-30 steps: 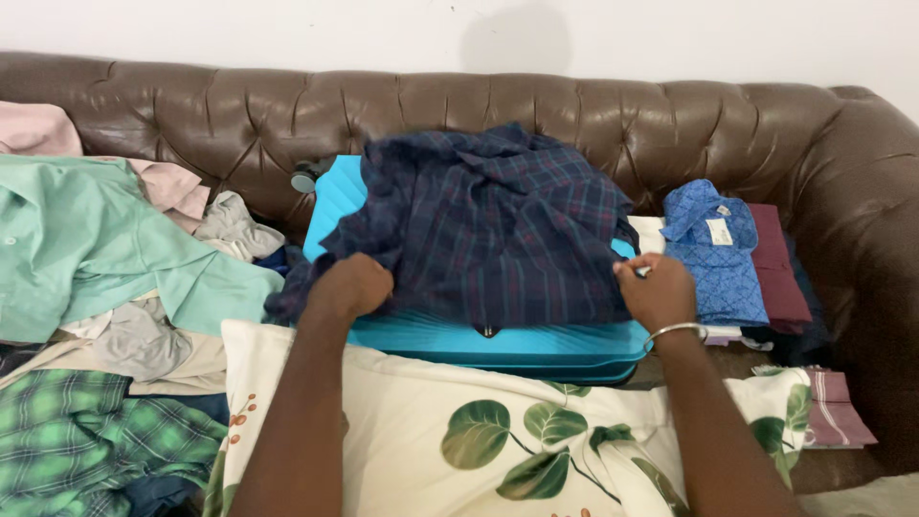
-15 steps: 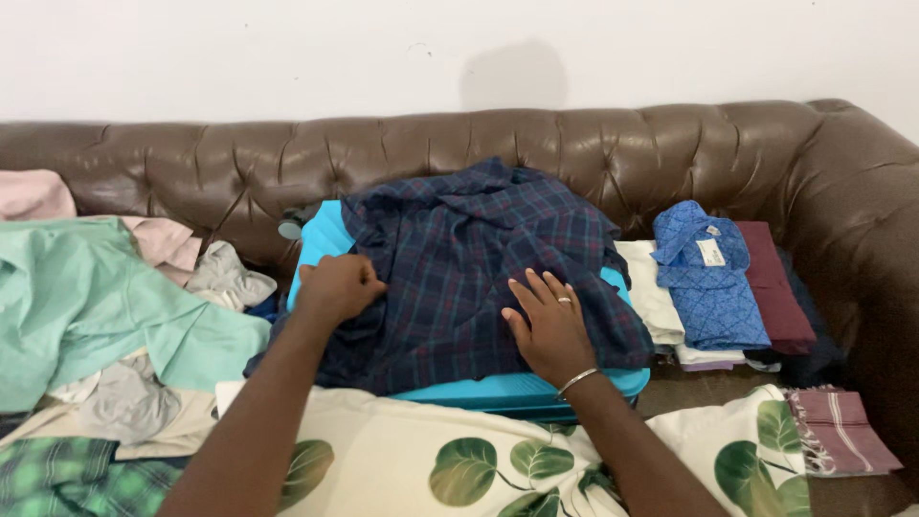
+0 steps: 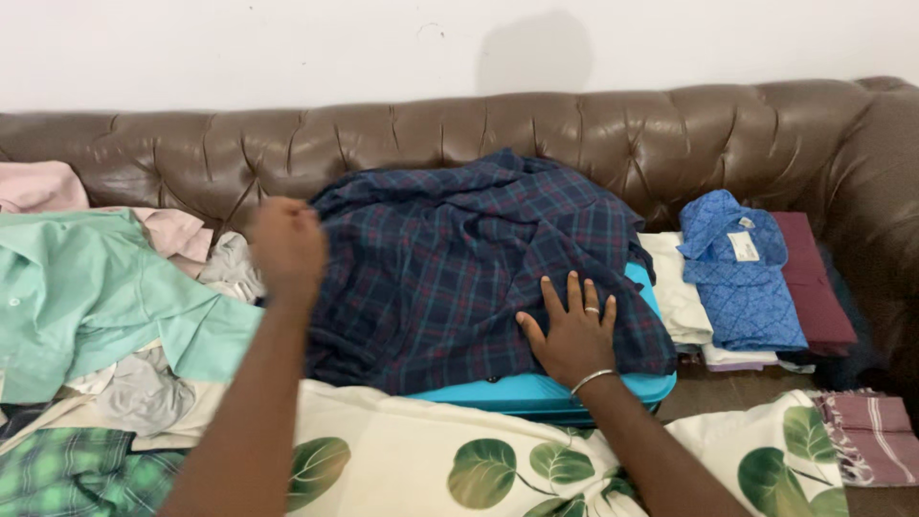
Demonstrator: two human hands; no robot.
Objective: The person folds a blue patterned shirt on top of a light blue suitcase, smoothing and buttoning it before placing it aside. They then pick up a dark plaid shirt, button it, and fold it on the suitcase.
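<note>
Your left hand [image 3: 287,247] has lifted from the near left corner of the turquoise suitcase [image 3: 536,393] to its far left side, fist closed on the edge of the dark blue plaid shirt [image 3: 459,268] and drawing the cloth outward. That pull has spread the shirt wider, so it now hides the suitcase's left end, which showed a moment ago. Your right hand [image 3: 572,330] has stayed flat on the shirt's right part, fingers spread, pinning it to the lid and gripping nothing. The shirt lies draped across the suitcase top, only the near edge and right corner showing. In my judgement it is being smoothed for folding. Folded clothes [image 3: 742,282] sit just right of the suitcase.
</note>
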